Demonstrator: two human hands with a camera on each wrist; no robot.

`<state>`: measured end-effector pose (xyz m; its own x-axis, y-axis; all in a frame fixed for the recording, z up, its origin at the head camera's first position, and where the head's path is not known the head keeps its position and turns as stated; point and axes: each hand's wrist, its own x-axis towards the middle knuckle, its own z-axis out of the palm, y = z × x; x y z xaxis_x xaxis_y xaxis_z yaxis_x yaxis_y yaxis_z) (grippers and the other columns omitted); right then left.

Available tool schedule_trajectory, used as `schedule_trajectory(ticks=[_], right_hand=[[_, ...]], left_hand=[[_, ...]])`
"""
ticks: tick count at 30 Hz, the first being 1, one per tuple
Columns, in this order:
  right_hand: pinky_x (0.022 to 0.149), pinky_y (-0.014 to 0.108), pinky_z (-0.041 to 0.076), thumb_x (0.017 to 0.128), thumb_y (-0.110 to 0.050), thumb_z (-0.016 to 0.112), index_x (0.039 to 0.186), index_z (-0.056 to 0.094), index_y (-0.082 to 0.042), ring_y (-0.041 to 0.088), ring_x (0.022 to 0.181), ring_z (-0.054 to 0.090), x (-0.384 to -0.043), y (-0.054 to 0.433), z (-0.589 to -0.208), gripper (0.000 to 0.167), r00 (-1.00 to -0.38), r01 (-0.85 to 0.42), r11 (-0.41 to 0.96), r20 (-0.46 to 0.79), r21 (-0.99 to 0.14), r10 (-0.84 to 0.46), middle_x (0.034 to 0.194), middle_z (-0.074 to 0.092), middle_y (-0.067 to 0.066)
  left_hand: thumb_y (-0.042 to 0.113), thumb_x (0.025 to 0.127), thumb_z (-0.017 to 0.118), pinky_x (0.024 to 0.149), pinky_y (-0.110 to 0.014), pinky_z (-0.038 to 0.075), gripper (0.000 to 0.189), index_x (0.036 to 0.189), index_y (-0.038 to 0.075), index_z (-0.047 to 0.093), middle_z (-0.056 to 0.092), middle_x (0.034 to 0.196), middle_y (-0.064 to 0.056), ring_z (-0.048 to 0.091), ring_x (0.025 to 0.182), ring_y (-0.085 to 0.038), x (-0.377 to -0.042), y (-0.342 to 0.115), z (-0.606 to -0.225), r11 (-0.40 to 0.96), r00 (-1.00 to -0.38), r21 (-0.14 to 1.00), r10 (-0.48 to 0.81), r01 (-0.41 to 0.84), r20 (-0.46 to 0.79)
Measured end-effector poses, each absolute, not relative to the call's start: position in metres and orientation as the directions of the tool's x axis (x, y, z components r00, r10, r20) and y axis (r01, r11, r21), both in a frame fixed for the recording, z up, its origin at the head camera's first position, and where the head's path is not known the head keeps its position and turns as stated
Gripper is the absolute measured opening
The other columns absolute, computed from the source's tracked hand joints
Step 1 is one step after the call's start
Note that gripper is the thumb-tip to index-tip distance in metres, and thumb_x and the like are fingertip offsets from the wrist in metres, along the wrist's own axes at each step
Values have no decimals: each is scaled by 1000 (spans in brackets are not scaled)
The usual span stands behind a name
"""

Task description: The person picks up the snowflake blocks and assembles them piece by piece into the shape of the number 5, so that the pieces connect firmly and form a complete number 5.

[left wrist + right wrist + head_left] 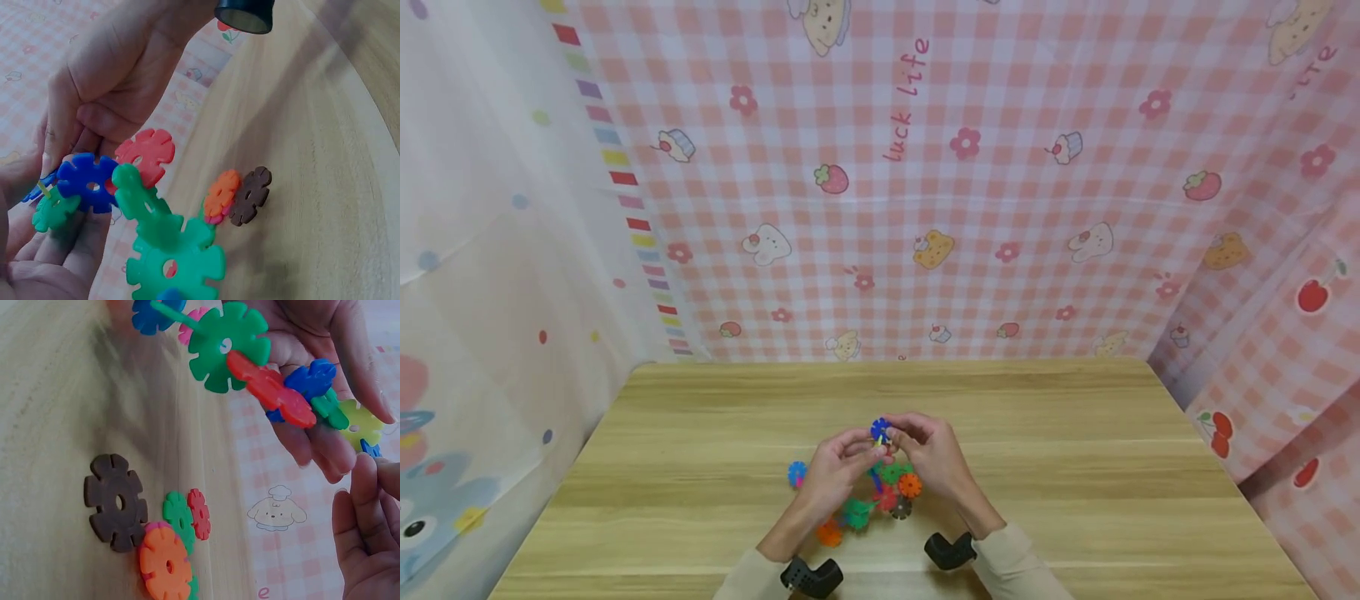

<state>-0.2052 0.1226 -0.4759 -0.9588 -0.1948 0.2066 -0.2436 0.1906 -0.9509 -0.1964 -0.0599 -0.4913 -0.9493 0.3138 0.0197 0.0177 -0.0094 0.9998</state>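
Observation:
Above the table, my left hand (838,462) holds a chain of interlocked, notched plastic flower discs. In the right wrist view the chain shows a green disc (247,331), a red disc (269,387), a blue disc (312,376) and a yellow disc (369,428). My right hand (938,452) meets the left at the chain's end and pinches a small blue disc (370,449) against the yellow one. Fingers partly cover that joint, so whether the slots are engaged I cannot tell. Larger green discs (194,259) of the chain hang close to the left wrist camera.
Below the hands, a brown disc (103,503) and an orange disc (164,556) lie on the wooden table (1075,467), with green (178,512) and red discs (199,515) beside them. A light-blue disc (797,472) is left of the hands. Patterned curtains (925,208) surround the table.

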Motion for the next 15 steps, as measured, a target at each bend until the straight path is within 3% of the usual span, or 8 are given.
schedule_trajectory(ticks=[7,15], right_hand=[[80,37,57,97,-6,62,119,70,-7,18,90,66,-205,120,-475,24,-956,-247,189,207,-950,-208,105,72,7],[75,34,56,99,-10,60,122,69,-10,25,82,66,-214,124,-479,25,-966,-230,190,201,-954,-163,97,70,14]], left_hand=[[21,95,67,97,-35,52,46,135,4,54,70,115,-17,67,111,-27,-198,-62,-493,-11,-942,1000,333,26,29],[23,95,67,98,-44,51,58,145,6,44,63,125,-20,63,116,-34,-199,-70,-489,54,-954,998,301,14,-3]])
